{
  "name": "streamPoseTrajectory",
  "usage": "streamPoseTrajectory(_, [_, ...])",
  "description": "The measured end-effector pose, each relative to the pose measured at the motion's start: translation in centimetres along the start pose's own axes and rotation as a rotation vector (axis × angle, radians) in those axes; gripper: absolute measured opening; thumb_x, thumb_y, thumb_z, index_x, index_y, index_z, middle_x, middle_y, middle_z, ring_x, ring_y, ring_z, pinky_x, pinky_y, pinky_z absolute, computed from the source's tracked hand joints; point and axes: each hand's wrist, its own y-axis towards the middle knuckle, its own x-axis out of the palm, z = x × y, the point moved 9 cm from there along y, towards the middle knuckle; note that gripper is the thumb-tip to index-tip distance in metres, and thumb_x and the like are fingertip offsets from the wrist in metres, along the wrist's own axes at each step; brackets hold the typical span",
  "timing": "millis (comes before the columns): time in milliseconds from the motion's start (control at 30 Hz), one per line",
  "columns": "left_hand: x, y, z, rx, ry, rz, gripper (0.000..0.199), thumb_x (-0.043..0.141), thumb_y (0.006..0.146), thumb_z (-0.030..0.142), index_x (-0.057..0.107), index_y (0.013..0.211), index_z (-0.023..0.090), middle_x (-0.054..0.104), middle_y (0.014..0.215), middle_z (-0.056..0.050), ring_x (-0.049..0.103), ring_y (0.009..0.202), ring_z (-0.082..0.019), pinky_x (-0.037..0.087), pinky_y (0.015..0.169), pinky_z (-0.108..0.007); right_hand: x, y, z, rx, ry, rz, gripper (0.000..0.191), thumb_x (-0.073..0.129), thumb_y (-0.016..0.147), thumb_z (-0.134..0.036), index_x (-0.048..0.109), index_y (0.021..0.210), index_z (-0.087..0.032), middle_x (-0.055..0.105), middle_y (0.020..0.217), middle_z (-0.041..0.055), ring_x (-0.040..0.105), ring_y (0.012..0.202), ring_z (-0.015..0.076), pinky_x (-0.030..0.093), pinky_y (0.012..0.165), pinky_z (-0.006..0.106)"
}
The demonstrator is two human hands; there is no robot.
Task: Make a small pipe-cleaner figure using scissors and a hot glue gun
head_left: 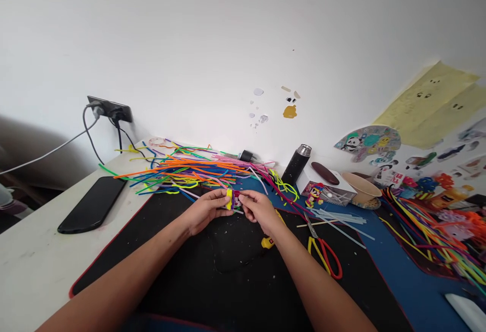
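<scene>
No lettering coming through legibly. White card [390, 177] at right is showing red characters, too small for making out. Yellow paper [425, 107] on wall [190, 58] is bearing faint marks, unreadable.

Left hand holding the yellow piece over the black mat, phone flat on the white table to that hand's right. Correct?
Not quite: the head view shows the phone to the left of the left hand. It does lie flat on the white table, and that hand holds the yellow piece over the black mat.
</scene>
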Motion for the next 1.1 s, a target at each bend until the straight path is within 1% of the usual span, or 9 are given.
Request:
streamPoseTrajectory(167, [-0.3,0.2,-0.2,-0.011,-0.023,0.034,0.026,0.092,0.071,0.029,0.077,0.089,0.017,0.072,0.095,-0.006,0.068,0.090,-0.020,0.058,0.092,-0.038,-0.1,-0.3,0.0,0.017,0.018,0.012,0.049,0.079,0.077,-0.054,0.070,0.107,-0.016,0.052,0.057,-0.0079,0.040,0.041,0.0073,0.021,0.040,0.021])
streamPoseTrajectory(267, [-0.3,0.2,0.0,0.000,-0.008,0.036,0.027,0.093,0.070,0.030,0.077,0.087,0.016,0.071,0.093,-0.007,0.067,0.088,-0.019,0.058,0.091,-0.037,0.0,-0.5,0.0,0.012,0.021,0.004,0.045,0.077,0.078,-0.057,0.067,0.098,-0.017,0.052,0.058,-0.0075,0.040,0.041,0.0069,0.021,0.039,0.021])
streamPoseTrajectory(400, [0.0,0.1,0.2,0.005,0.009,0.033,0.031,0.095,0.068,0.032,0.077,0.085,0.015,0.069,0.090,-0.005,0.065,0.085,-0.018,0.058,0.089,-0.035,-0.1,-0.4,-0.1,0.013,0.023,0.011,0.047,0.075,0.079,-0.063,0.063,0.088,-0.019,0.053,0.057,-0.0068,0.041,0.040,0.0069,0.021,0.038,0.021])
streamPoseTrajectory(667, [0.6,-0.2,0.2,-0.012,0.061,-0.004,0.037,0.097,0.065,0.037,0.078,0.089,0.016,0.068,0.091,-0.005,0.063,0.087,-0.018,0.057,0.086,-0.034,0.0,-0.3,0.0,0.034,0.003,0.011,0.052,0.081,0.072,-0.060,0.070,0.097,-0.016,0.050,0.051,-0.0081,0.038,0.040,0.0074,0.022,0.039,0.022])
streamPoseTrajectory(767, [0.4,-0.1,0.1,-0.011,0.065,0.009,0.035,0.096,0.065,0.036,0.077,0.087,0.016,0.066,0.090,-0.004,0.061,0.086,-0.017,0.057,0.087,-0.035,-0.3,-0.2,0.0,0.035,0.054,0.030,0.051,0.084,0.070,-0.057,0.071,0.095,-0.015,0.048,0.048,-0.0088,0.037,0.040,0.0073,0.020,0.040,0.022])
streamPoseTrajectory(900, [-0.4,0.1,0.3,0.012,0.074,0.057,0.035,0.095,0.066,0.039,0.076,0.085,0.017,0.066,0.093,-0.005,0.061,0.088,-0.018,0.055,0.088,-0.035,-1.1,0.0,-0.1,0.026,0.126,0.072,0.052,0.087,0.067,-0.057,0.070,0.093,-0.015,0.045,0.049,-0.0098,0.035,0.039,0.0063,0.016,0.040,0.022])
streamPoseTrajectory(1000, [-0.7,0.2,0.6,0.037,0.132,0.072,0.036,0.093,0.068,0.043,0.075,0.085,0.016,0.067,0.093,-0.005,0.060,0.086,-0.017,0.053,0.080,-0.030,-1.8,0.1,-0.2,0.018,0.161,0.112,0.051,0.087,0.066,-0.058,0.068,0.089,-0.016,0.043,0.049,-0.0105,0.034,0.038,0.0058,0.014,0.040,0.022])
streamPoseTrajectory(1100, [-0.4,0.2,0.8,0.066,0.239,0.050,0.038,0.091,0.069,0.046,0.075,0.086,0.016,0.066,0.086,-0.004,0.058,0.079,-0.015,0.049,0.071,-0.026,-2.4,0.3,-0.5,0.002,0.196,0.147,0.052,0.088,0.064,-0.058,0.066,0.085,-0.017,0.041,0.048,-0.0111,0.032,0.038,0.0054,0.014,0.040,0.022])
